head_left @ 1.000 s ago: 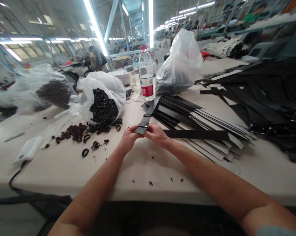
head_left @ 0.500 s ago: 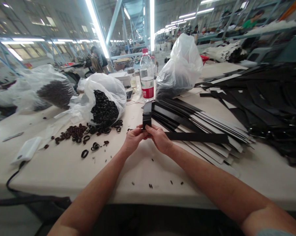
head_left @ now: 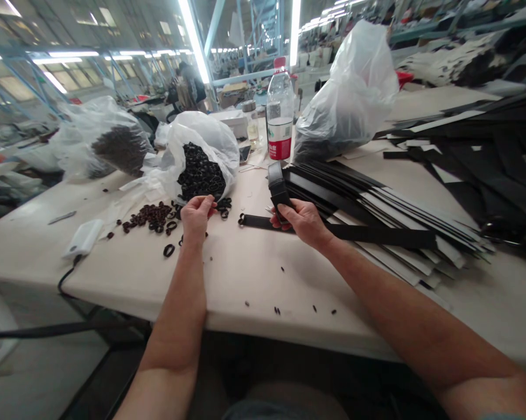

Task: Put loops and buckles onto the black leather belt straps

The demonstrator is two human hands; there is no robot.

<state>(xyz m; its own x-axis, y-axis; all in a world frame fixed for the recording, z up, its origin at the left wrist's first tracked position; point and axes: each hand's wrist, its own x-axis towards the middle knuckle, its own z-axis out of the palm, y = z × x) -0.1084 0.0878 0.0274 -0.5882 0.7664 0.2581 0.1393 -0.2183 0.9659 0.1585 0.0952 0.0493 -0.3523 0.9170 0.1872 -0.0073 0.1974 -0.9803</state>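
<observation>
My right hand (head_left: 305, 223) grips a folded black belt (head_left: 279, 185), thumb on top, with its looped end standing up from the table. My left hand (head_left: 196, 219) is at the front of an open white plastic bag, its thumb and fingers pinched together; what is between them, if anything, is too small to make out. Black belt loops (head_left: 200, 173) fill the bag and spill out around my left hand. Another black strap (head_left: 379, 235) lies flat on the table, running behind my right hand, with a small ring at its left end.
Small brown pieces (head_left: 151, 217) lie left of my left hand, near a white box with a cable (head_left: 83, 239). Behind stand a red-capped bottle (head_left: 280, 111) and a tall plastic bag (head_left: 350, 87). Stacked black strips (head_left: 354, 198) fan out on the right.
My left hand has let go of the belt and moved left to the bag of loops. My right hand still holds the belt, now slightly tilted. The view has shifted.
</observation>
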